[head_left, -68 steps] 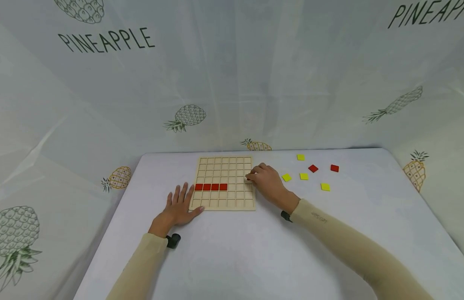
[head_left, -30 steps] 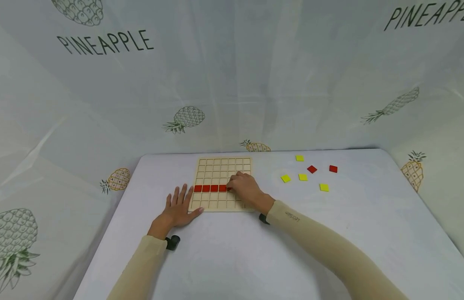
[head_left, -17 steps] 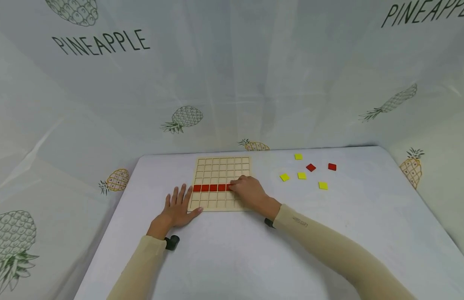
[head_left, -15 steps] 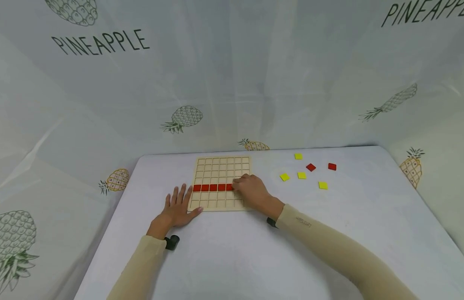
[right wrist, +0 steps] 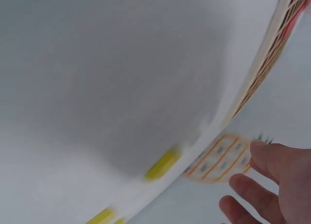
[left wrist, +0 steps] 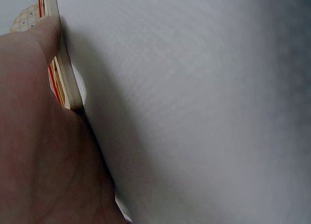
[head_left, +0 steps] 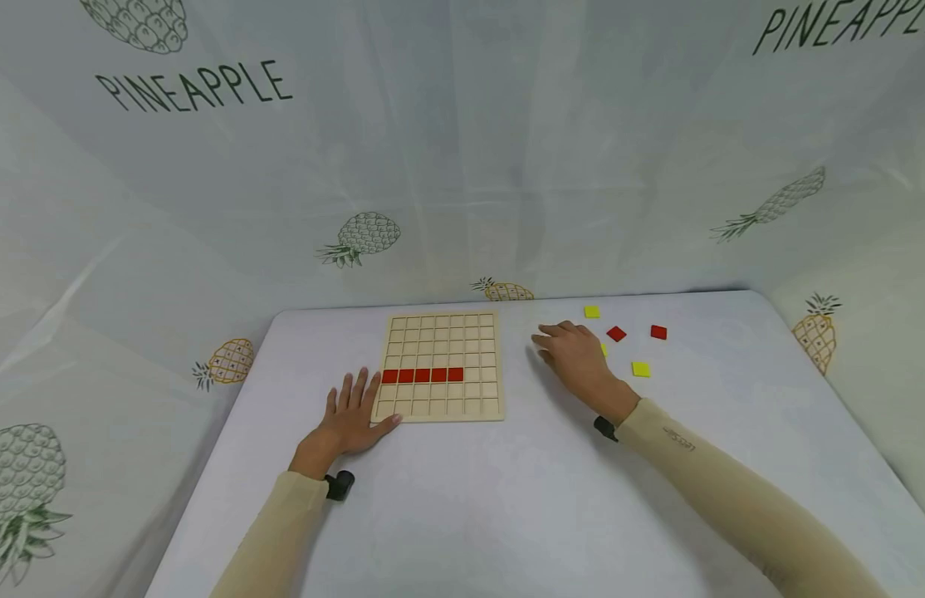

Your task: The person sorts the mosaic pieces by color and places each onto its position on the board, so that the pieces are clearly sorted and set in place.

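A pale wooden grid board [head_left: 440, 411] lies on the table, with several red square tiles [head_left: 423, 375] side by side in one row from its left edge. My left hand [head_left: 346, 428] rests with spread fingers at the board's left side, its thumb over the near left corner. In the left wrist view that thumb presses against the board's edge [left wrist: 72, 88]. Right of the board, my right hand [head_left: 578, 361] is above the table with fingers loosely bent and apart. The right wrist view shows nothing held in it, with a yellow tile [right wrist: 163, 163] lying beyond on the table.
Loose tiles lie at the table's back right: a yellow one [head_left: 592, 312], a tilted red one [head_left: 616, 334], another red one [head_left: 659, 332] and a nearer yellow one [head_left: 640, 369]. My right hand partly covers further yellow. A pineapple-print sheet [head_left: 462, 166] hangs behind.
My right hand brought a red tile onto the board, where it now extends the red row by one. That hand then let go and moved right, toward the loose tiles. My left hand stayed put.
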`<state>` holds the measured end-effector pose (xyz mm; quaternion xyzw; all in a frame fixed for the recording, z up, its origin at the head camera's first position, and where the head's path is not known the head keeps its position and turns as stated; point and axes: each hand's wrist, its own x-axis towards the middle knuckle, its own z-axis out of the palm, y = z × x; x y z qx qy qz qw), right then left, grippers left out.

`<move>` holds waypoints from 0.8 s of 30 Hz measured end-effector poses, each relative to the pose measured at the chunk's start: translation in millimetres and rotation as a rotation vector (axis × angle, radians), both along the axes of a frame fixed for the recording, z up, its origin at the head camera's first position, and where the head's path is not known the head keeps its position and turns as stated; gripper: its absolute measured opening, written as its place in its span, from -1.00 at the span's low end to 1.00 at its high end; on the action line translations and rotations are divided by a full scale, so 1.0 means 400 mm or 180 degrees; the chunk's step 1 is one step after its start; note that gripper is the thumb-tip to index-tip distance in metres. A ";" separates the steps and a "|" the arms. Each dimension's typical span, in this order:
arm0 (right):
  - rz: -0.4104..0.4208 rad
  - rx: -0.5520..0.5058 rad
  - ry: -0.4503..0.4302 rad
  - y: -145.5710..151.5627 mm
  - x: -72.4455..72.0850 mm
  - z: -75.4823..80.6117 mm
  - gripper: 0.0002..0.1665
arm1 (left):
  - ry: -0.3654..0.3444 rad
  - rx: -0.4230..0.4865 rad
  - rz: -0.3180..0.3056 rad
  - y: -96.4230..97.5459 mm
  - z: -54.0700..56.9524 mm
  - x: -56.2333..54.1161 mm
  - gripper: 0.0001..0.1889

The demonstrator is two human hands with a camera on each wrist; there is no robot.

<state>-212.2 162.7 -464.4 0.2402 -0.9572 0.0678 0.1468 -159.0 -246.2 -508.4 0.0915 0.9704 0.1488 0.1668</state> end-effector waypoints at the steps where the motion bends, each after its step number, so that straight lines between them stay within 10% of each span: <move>1: -0.0027 -0.0004 0.0009 0.018 -0.002 0.000 -0.57 | 0.0003 0.0002 -0.0006 0.000 0.001 0.002 0.11; 24: -0.0839 0.0199 -0.0428 0.257 -0.041 -0.011 -0.63 | 0.0086 0.0006 -0.0018 -0.010 -0.021 -0.008 0.04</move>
